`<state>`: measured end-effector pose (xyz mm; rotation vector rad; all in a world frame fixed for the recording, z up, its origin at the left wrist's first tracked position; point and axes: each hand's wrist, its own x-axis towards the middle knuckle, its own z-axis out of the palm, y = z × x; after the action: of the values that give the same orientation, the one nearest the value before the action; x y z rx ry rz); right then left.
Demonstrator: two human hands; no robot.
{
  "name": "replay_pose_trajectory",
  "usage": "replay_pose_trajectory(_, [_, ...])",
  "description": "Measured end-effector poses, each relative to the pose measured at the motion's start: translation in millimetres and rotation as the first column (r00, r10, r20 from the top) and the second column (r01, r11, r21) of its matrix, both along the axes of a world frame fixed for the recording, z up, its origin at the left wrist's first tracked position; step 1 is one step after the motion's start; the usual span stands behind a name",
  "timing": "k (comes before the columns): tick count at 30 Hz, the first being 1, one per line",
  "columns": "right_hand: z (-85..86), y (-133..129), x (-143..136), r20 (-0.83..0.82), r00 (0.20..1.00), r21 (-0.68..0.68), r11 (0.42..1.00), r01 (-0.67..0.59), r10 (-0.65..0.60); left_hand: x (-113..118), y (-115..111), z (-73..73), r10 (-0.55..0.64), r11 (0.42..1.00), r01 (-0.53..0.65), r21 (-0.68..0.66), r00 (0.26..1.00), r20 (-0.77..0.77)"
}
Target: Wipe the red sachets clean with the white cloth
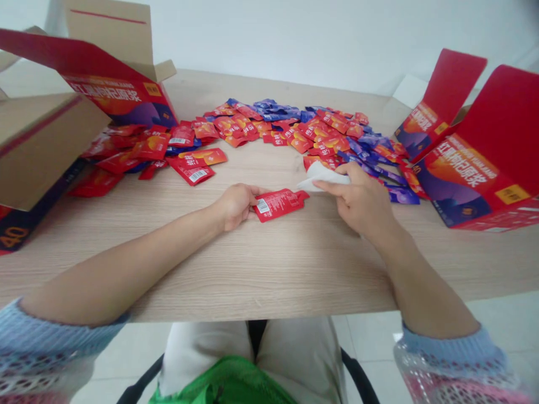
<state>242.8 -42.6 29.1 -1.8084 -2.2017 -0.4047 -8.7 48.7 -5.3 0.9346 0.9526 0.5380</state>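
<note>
Near the middle of the table, my left hand (238, 207) pinches the left end of a red drink pouch (281, 205), whose barcode side faces up and whose spout end points right. My right hand (362, 201) grips a folded white tissue (322, 176) just beyond the pouch's spout, with a small gap between them. Behind both hands lies a heap of red and purple pouches (301, 134), curving across the table. Another bunch of pouches (145, 148) lies to the left, past my left hand.
Open red cartons (122, 95) and a brown-flapped box (46, 140) stand on the left. At the right are two more open cartons, a smaller one (421, 126) and a larger one (471, 174). The wooden table's (261, 280) front edge runs above my lap.
</note>
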Motion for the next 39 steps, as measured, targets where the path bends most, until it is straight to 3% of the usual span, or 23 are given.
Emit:
replay_pose_trajectory(2, [-7.3, -5.3, -27.3, -0.024, 0.991, 0.04, 0.991, -0.132, 0.133, 2.3, -2.1, 0.8, 0.006, 1.0, -0.006, -0.004, 1.0, -0.002])
replay_pose_trajectory(5, [-24.1, -6.2, -55.7, 0.009, 0.952, -0.03, 0.951, -0.306, 0.307, 0.1, 2.2, 1.5, -0.078, 0.996, 0.081, -0.04, 0.995, 0.068])
replay_pose_trajectory(8, [-34.1, 0.3, -64.5, 0.045, 0.934, -0.114, 0.931, -0.348, 0.355, -5.3, 8.7, 1.7, -0.162, 0.982, 0.174, -0.068, 0.975, 0.148])
replay_pose_trajectory(14, [-30.3, 12.5, -49.9, 0.034, 0.995, -0.184, 0.979, -0.084, 0.092, -11.2, 14.2, 1.1, -0.211, 0.972, 0.224, -0.077, 0.966, 0.147])
replay_pose_trajectory(18, [-34.5, 20.0, -30.4, 0.078, 0.991, -0.19, 0.974, 0.123, -0.11, -14.5, 16.4, -2.2, -0.229, 0.967, 0.244, -0.074, 0.958, 0.172])
replay_pose_trajectory(21, [-36.7, 25.1, -12.7, 0.08, 0.972, -0.15, 0.961, 0.233, -0.223, -15.7, 18.5, -4.8, -0.257, 0.959, 0.273, -0.075, 0.95, 0.178])
replay_pose_trajectory(24, [-31.4, 24.1, -4.1, -0.027, 0.965, -0.054, 0.965, 0.258, -0.259, -13.5, 19.3, -5.8, -0.274, 0.955, 0.29, -0.067, 0.944, 0.181])
replay_pose_trajectory(28, [-22.9, 12.3, -23.8, -0.189, 0.973, -0.013, 0.992, 0.129, -0.13, -8.3, 18.6, -6.6, -0.297, 0.946, 0.316, -0.072, 0.935, 0.196])
replay_pose_trajectory(33, [-29.7, -2.3, -62.9, -0.105, 0.993, -0.156, 0.985, -0.075, 0.058, -4.3, 17.6, -8.8, -0.254, 0.959, 0.275, -0.071, 0.942, 0.22])
replay_pose_trajectory(39, [-32.6, -0.5, -54.9, -0.099, 0.96, -0.15, 0.949, -0.276, 0.263, -4.0, 18.8, -5.7, -0.293, 0.94, 0.319, -0.125, 0.938, 0.187])
